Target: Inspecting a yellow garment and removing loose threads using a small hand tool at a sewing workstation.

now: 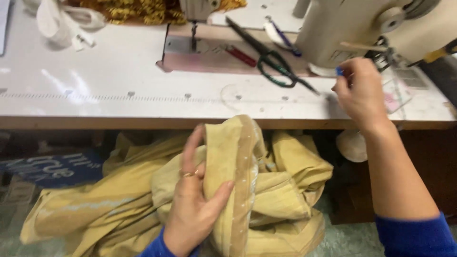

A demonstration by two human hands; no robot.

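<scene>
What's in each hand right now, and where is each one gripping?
The left hand grips the mustard-yellow fabric at a folded, pale-banded edge, thumb in front. The right hand pinches a small blue object at its fingertips; its kind cannot be told.

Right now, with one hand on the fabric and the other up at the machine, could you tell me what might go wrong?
The left hand alone grips the mustard fabric, most of which hangs below the table edge, so its weight could drag it free. The right hand pinches a small blue item that might drop. The scissors lie close by that hand, and reaching across could knock them.
</scene>
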